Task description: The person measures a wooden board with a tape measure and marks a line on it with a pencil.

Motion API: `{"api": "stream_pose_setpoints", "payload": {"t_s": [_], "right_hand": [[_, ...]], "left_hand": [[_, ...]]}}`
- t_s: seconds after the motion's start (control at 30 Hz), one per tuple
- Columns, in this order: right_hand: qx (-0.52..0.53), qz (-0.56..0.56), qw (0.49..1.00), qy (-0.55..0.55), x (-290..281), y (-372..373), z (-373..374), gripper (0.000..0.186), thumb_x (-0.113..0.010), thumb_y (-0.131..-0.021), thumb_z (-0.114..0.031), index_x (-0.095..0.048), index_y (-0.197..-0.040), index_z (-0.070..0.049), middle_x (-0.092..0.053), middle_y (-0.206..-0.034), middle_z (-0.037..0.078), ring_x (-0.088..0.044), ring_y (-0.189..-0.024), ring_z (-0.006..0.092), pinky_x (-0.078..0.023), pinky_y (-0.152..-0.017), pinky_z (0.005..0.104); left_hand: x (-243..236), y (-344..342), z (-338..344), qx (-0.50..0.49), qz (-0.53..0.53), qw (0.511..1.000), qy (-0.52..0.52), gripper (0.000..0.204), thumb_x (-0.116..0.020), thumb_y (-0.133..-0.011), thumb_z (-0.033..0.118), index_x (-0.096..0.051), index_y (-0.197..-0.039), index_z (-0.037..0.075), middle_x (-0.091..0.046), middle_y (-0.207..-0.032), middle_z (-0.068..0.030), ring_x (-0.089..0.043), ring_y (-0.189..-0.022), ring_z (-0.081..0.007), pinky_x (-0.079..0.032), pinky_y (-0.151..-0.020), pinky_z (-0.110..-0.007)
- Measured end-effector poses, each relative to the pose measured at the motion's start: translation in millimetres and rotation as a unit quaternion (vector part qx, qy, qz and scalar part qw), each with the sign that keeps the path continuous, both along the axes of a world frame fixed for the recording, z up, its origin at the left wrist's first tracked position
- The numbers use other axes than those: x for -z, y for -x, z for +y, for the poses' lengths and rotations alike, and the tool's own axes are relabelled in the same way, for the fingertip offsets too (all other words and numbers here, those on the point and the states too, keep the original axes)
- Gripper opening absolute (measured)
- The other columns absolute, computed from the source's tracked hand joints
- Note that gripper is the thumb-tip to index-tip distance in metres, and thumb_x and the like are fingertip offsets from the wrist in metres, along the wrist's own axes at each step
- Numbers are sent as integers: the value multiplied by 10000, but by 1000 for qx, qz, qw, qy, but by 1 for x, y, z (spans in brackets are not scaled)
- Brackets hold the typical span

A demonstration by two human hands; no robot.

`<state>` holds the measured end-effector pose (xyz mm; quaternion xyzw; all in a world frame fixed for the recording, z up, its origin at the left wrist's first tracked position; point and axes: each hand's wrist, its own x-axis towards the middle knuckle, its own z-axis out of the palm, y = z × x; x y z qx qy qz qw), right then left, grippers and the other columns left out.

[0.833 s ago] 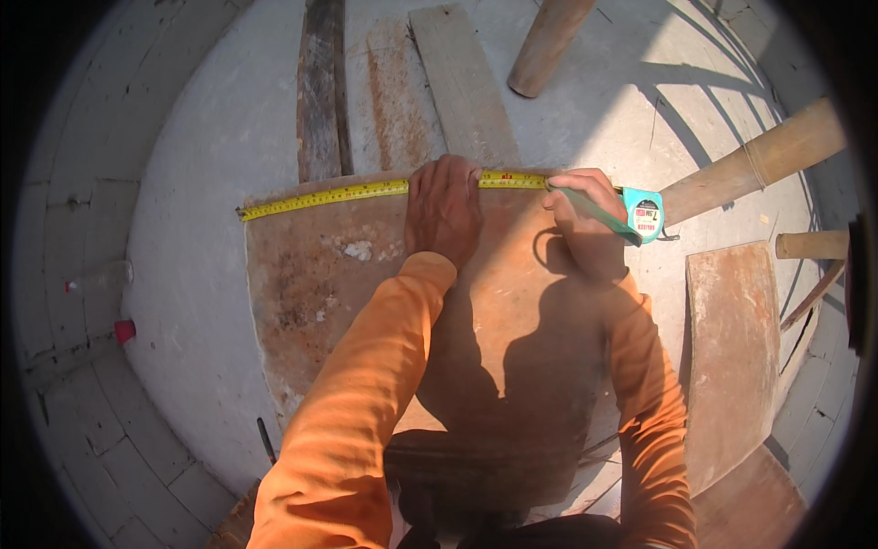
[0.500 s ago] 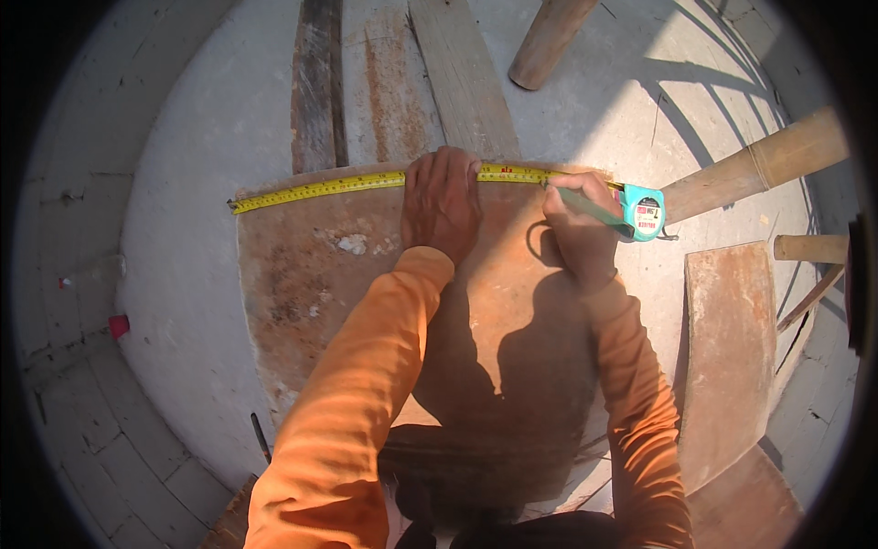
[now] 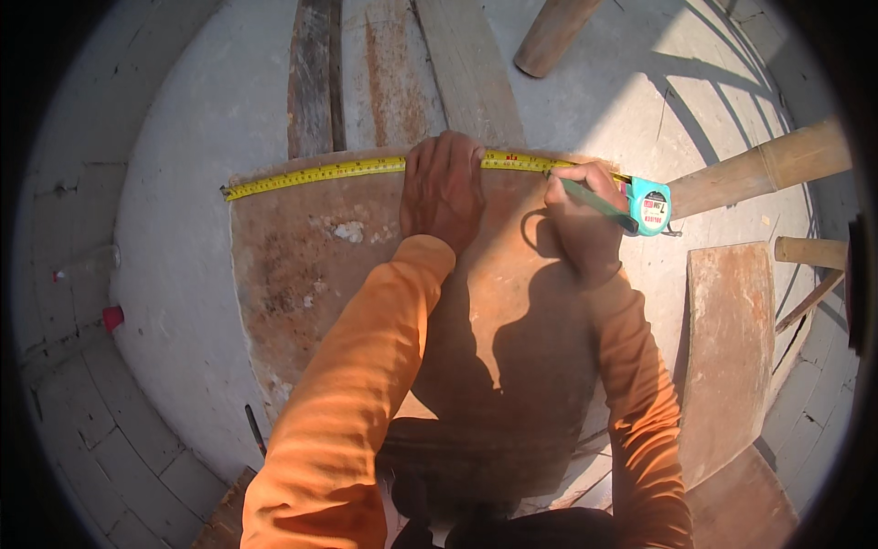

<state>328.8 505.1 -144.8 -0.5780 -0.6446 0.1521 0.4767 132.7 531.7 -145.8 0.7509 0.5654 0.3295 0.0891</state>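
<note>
A reddish-brown stained board [image 3: 302, 247] lies in front of me. Along its far edge stretches the yellow blade of a tape measure [image 3: 315, 172], its end hook at the board's far left corner. My left hand [image 3: 442, 188] presses the blade down mid-edge, fingers bent over the edge and fingertips hidden. In my right hand [image 3: 585, 220] is a slim green pencil [image 3: 599, 203], its tip close to the blade right of my left hand. The teal tape case [image 3: 648, 207] sits just beyond the right hand, at the board's far right corner.
Weathered planks [image 3: 466, 73] run away beyond the board. A round wooden post [image 3: 553, 37] stands far right of them, and another pole [image 3: 759, 169] juts in from the right. A narrower board [image 3: 729, 357] lies at right. A red cup-like object [image 3: 112, 318] is at left.
The whole view has shifted slightly, so the board and tape appear a little higher. Both hands keep their places on the tape and pencil.
</note>
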Motion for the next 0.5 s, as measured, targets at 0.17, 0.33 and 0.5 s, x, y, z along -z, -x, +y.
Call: {"api": "stream_pose_setpoints", "payload": {"t_s": [0.17,0.33,0.5], "right_hand": [[-2,-15,1000,-5,2,-2,0,107,-748,-803,-38,-675,-881,-31,-656,-830,116,-673,-720,244,-535,-666,337],[0,1,1000,3,0,-1,0,117,-758,-795,-25,-681,-883,-30,-661,-837,115,-680,-728,242,-538,-673,334],[-10,-9,1000,-9,2,-3,0,118,-756,-798,-4,-688,-889,-35,-666,-837,111,-686,-735,232,-538,-674,329]], "left_hand": [[-1,-1,0,0,-8,1000,13,83,-553,-998,128,-594,-1032,64,-623,-1025,-142,-580,-1036,-360,-412,-980,-464],[-2,-1,-1,-1,-5,1000,9,92,-549,-1002,131,-600,-1037,62,-626,-1032,-143,-581,-1047,-362,-410,-986,-465],[-1,-1,0,-2,-12,1000,14,92,-553,-1001,134,-604,-1029,63,-628,-1033,-143,-581,-1048,-362,-409,-990,-464]]}}
